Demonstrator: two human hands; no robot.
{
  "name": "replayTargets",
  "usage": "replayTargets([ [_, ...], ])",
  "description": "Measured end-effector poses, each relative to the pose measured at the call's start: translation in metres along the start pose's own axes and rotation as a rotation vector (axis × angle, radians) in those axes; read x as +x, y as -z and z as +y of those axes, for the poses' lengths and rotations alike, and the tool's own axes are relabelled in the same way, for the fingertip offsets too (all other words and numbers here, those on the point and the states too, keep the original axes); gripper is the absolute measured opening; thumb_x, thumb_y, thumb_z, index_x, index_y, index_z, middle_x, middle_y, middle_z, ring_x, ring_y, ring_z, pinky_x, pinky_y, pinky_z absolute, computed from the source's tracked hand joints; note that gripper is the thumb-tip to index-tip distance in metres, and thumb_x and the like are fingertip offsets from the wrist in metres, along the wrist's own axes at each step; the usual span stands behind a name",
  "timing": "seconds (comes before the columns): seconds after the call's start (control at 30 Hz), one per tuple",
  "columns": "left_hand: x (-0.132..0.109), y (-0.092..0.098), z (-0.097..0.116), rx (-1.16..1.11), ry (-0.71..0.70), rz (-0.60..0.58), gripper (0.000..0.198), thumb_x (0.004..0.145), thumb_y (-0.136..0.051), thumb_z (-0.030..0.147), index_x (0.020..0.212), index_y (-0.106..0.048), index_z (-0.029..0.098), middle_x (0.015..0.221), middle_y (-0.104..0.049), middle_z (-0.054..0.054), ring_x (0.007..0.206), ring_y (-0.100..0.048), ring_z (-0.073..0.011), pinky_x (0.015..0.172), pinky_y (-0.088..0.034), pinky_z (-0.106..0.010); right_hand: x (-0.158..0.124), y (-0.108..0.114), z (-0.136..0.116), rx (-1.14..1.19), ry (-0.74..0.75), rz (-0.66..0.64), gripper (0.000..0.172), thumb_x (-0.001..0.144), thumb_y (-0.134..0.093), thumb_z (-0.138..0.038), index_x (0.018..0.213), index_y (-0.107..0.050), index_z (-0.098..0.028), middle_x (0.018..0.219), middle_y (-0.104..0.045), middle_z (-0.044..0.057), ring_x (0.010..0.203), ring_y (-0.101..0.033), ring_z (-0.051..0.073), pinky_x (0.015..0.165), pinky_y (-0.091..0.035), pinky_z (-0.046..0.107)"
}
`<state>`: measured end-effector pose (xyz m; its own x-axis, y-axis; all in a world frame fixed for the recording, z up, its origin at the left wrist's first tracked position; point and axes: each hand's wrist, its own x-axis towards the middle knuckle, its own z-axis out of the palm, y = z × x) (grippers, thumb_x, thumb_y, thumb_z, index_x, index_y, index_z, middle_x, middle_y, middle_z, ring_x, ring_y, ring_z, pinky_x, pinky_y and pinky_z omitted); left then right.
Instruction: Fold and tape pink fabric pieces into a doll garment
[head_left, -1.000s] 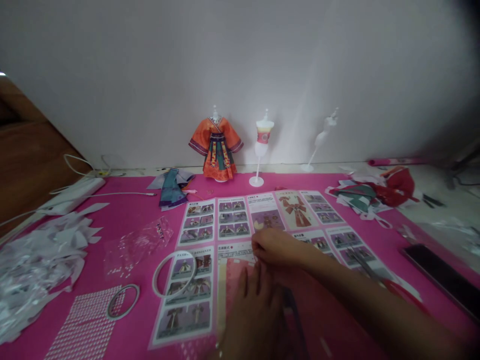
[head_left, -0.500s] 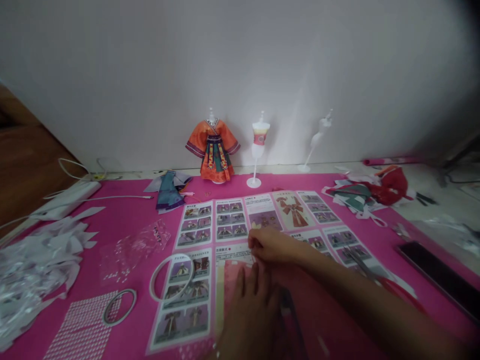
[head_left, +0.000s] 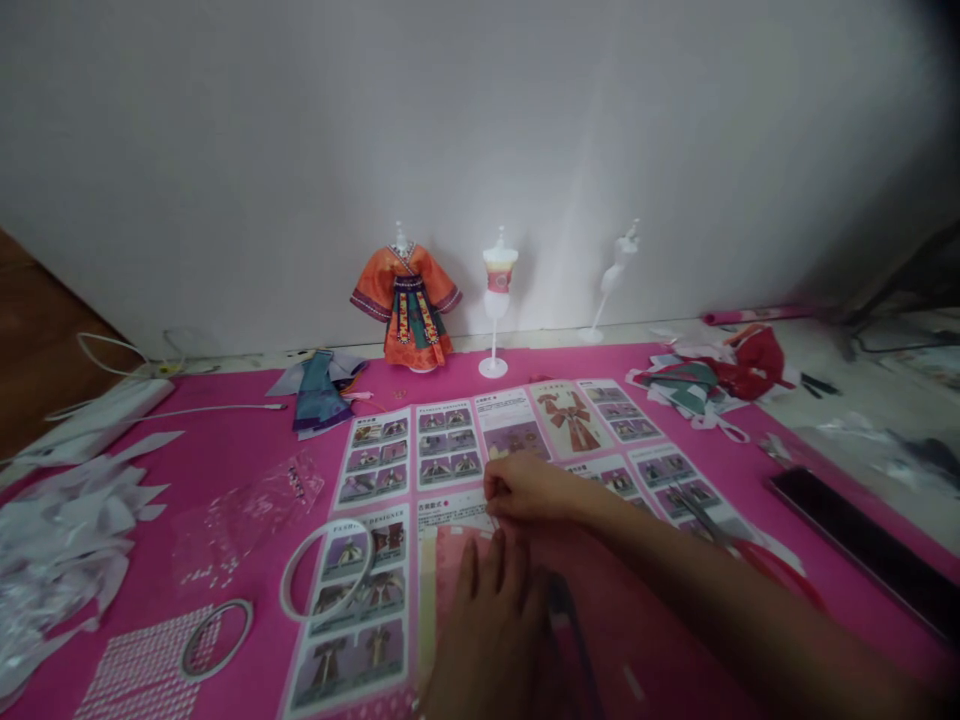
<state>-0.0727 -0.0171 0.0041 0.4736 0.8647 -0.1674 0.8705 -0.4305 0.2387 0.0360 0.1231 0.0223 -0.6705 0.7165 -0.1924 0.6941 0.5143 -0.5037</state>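
Observation:
My left hand lies flat, fingers together and stretched out, pressing a pink paper piece onto the instruction sheet. My right hand reaches in from the right with its fingers pinched at the top edge of that pink piece; what it pinches is too small to make out. Both hands rest near the middle of the pink mat.
Three small mannequins stand by the wall: one in an orange dress, one half-dressed, one bare. Tape rings, a clear bag, white scraps, scissors, a dark tablet and fabric pieces lie around.
The view has swung right, so everything sits further left in frame. My hands stay on the pink piece, barely shifting.

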Motion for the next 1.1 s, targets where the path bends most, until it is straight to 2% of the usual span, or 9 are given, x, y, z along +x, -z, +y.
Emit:
replayTargets([
  [0.23,-0.001,0.0,0.001,0.03,-0.016,0.002,0.067,0.076,-0.063,0.043,0.136,-0.047,0.017,0.15,-0.033,-0.019,0.138,-0.024,-0.0428,0.108,-0.021,-0.064,-0.002,0.003,-0.003,0.014,0.013,-0.002,0.011,0.072,-0.065,-0.015,0.082,-0.068,-0.015,0.077,-0.069,0.002,0.07,-0.059,0.013,0.059,-0.037,0.019],
  [0.5,-0.003,0.003,0.003,0.047,-0.006,0.008,0.057,0.084,-0.054,0.044,0.134,-0.049,0.018,0.145,-0.041,-0.02,0.131,-0.039,-0.0406,0.106,-0.026,-0.062,-0.006,0.004,0.001,0.043,0.039,-0.049,0.016,0.069,-0.07,-0.016,0.084,-0.067,-0.016,0.072,-0.066,0.0,0.063,-0.056,0.011,0.056,-0.036,0.018],
  [0.73,-0.003,0.003,0.004,0.049,-0.011,0.015,0.064,0.078,-0.061,0.045,0.134,-0.049,0.017,0.146,-0.04,-0.02,0.131,-0.037,-0.0413,0.107,-0.025,-0.063,-0.009,0.004,0.0,0.065,0.05,-0.049,0.017,0.069,-0.071,-0.017,0.084,-0.065,-0.016,0.07,-0.062,-0.003,0.06,-0.054,0.009,0.053,-0.035,0.016],
  [0.9,-0.005,-0.003,0.0,0.045,-0.021,0.051,0.062,0.078,-0.06,0.041,0.135,-0.047,0.02,0.146,-0.041,-0.017,0.132,-0.035,-0.0396,0.107,-0.023,-0.063,-0.009,0.001,0.002,0.048,0.064,-0.038,0.018,0.066,-0.072,-0.018,0.083,-0.065,-0.016,0.071,-0.063,-0.002,0.061,-0.053,0.01,0.053,-0.034,0.017],
  [1.1,-0.006,-0.004,-0.001,0.065,-0.033,0.077,0.055,0.081,-0.054,0.03,0.135,-0.047,0.02,0.142,-0.047,-0.015,0.132,-0.037,-0.0377,0.108,-0.021,-0.064,-0.013,0.001,0.002,0.048,0.086,0.005,0.016,0.071,-0.068,-0.019,0.086,-0.066,-0.016,0.073,-0.066,-0.001,0.063,-0.056,0.01,0.054,-0.036,0.017],
])
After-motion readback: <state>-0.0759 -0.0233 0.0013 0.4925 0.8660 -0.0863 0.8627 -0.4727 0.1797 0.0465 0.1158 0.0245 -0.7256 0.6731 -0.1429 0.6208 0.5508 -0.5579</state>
